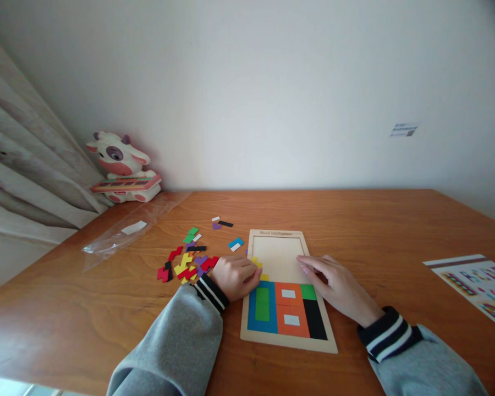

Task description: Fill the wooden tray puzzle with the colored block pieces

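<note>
A wooden puzzle board (289,345) lies in front of me. Its near half is filled with blue, green, orange, white and black pieces, and bare wood shows across most of the far half. My left hand (236,276) reaches over the board's left rim, fingers curled and closed at a yellow puzzle piece (264,277) by the inner left edge. The hand hides part of that piece. My right hand (332,281) rests over the right rim with its fingers stretched out and nothing in them; its fingertips are at the inner right side of the board.
Loose red, yellow, purple and black pieces (185,268) are heaped left of the board, with a blue-and-white piece (236,244) closer to it. A clear plastic bag (119,236) and a cow toy keyboard (126,170) are farther left. A printed sheet (474,286) lies at right.
</note>
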Demonstrator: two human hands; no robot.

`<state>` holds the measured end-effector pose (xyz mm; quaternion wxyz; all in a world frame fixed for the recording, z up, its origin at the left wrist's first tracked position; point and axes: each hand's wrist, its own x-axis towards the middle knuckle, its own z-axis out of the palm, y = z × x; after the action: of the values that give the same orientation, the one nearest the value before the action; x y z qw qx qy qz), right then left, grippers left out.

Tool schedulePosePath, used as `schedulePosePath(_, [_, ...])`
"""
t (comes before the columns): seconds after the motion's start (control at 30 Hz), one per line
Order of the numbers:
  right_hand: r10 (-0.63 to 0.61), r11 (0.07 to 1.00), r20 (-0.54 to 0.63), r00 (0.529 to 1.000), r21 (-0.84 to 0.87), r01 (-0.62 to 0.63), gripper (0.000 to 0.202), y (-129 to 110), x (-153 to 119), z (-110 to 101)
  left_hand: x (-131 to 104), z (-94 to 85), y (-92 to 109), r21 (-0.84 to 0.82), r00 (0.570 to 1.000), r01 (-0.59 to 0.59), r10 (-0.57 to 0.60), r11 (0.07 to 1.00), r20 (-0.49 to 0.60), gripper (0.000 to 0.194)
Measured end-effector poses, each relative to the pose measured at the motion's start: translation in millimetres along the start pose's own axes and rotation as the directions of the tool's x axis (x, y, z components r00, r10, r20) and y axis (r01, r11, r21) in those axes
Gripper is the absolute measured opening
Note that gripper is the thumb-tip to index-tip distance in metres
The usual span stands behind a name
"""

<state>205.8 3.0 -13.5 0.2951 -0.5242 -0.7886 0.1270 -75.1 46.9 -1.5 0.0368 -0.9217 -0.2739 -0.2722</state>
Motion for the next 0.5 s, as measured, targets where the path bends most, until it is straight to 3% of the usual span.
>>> schedulePosePath(0.5, [0.067, 0.998, 0.001, 0.998, -0.006, -0.067, 0.036, 4.4, -2.2, 2.4, -1.3, -0.6, -0.8, 0.000, 1.000, -0.014, 0.014, 1.000, -0.008, 0.028])
